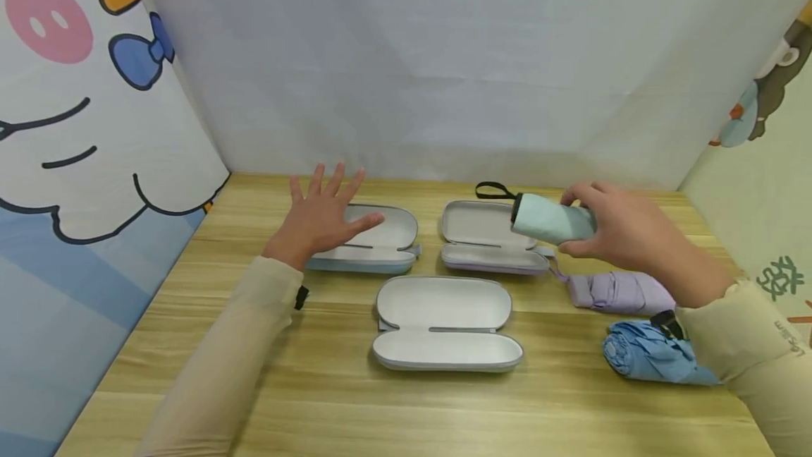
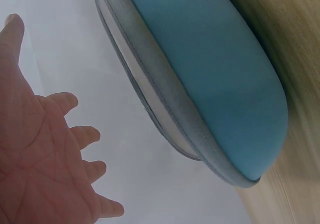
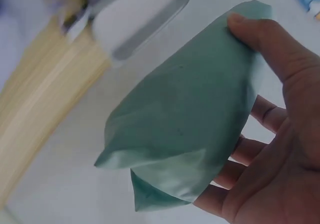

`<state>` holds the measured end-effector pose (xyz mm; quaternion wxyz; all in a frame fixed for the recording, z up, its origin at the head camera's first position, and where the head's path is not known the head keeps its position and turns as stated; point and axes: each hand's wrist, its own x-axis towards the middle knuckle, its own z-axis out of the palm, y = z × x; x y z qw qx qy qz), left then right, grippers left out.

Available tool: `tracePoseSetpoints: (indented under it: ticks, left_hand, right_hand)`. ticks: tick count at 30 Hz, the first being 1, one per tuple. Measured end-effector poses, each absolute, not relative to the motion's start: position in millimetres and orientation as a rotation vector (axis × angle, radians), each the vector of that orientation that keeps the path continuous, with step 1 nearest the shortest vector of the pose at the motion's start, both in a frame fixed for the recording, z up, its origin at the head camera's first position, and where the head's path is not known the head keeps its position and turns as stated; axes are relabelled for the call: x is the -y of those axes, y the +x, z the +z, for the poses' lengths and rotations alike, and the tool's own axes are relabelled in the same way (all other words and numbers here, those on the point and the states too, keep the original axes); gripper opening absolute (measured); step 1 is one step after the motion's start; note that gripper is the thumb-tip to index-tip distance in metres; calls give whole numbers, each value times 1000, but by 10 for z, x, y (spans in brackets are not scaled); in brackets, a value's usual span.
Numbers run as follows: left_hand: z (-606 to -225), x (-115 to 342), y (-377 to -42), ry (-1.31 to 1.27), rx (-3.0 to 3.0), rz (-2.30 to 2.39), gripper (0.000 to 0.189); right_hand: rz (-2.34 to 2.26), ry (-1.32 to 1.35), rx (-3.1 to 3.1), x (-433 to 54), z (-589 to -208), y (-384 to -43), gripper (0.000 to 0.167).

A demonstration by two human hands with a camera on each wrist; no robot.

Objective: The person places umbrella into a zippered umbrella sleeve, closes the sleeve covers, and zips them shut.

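My right hand (image 1: 624,231) grips a small folded mint-green umbrella (image 1: 548,218) around one end, thumb on one side and fingers on the other. A black strap loops from the umbrella's far end, above the open purple-edged case (image 1: 495,261). In the right wrist view, loose folds of the umbrella (image 3: 175,103) hang at its lower end. My left hand (image 1: 323,221) has its fingers spread wide and holds nothing. It is over the left part of an open blue case (image 1: 374,263), hiding some of it. The left wrist view shows that case's blue outside (image 2: 215,73) apart from the palm.
An open grey case (image 1: 447,351) lies at the front middle of the wooden table (image 1: 330,407). On the right lie a folded purple umbrella (image 1: 624,293) and a rolled blue umbrella (image 1: 660,355), beneath the right forearm. A pale cloth wall (image 1: 444,76) stands behind the table.
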<state>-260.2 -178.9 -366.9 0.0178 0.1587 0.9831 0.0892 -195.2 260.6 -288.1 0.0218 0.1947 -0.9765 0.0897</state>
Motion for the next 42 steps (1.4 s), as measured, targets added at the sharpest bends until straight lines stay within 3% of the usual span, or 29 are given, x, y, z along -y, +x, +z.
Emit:
tracePoseSetpoints:
  ticks: [19, 42]
  left_hand:
    - [-3666, 1791, -2579, 483, -3066, 284, 96]
    - [-3660, 1818, -2568, 489, -3056, 272, 96]
  right_hand:
    - [385, 1025, 3047, -1503, -3340, -1451, 55]
    - [521, 1255, 3050, -1210, -3843, -1304, 52]
